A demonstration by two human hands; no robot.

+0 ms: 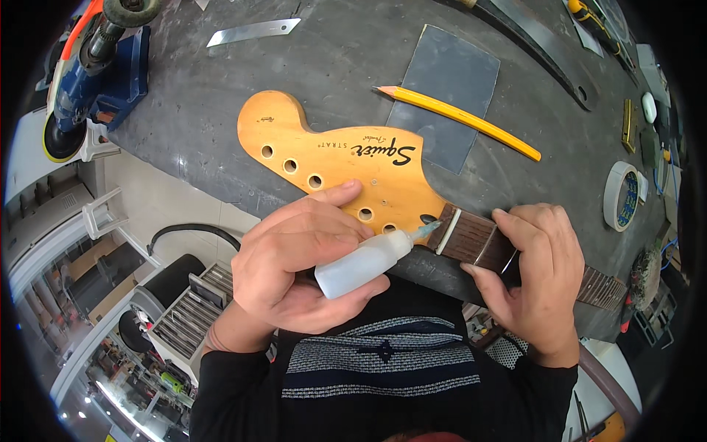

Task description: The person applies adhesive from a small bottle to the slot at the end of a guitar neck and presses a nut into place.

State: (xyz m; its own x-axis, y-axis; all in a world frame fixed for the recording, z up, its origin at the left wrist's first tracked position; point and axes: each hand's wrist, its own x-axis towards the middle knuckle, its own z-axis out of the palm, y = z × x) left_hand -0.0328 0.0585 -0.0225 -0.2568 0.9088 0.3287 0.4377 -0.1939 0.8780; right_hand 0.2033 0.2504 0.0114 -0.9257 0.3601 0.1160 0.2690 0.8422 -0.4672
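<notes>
A guitar neck lies across the dark bench, its amber wooden headstock [331, 144] to the left and its brown fretboard [471, 237] running right. My left hand [302, 258] is wrapped round a small translucent squeeze bottle [364, 264], with its index finger resting on the headstock. The bottle's narrow tip points at the fretboard's end, close beside the pale nut [448, 232]; whether it touches, I cannot tell. My right hand [534, 272] grips the neck from both edges, thumb on the near side and fingers on the far side. Several round tuner holes show in the headstock.
Behind the headstock lie a yellow pencil [464, 120] and a dark sandpaper sheet [442, 70]. A loose blade [252, 32] rests at the far left, near a blue bench grinder [121, 81]. A curved dark blade [534, 44] and a tape roll [621, 195] are on the right.
</notes>
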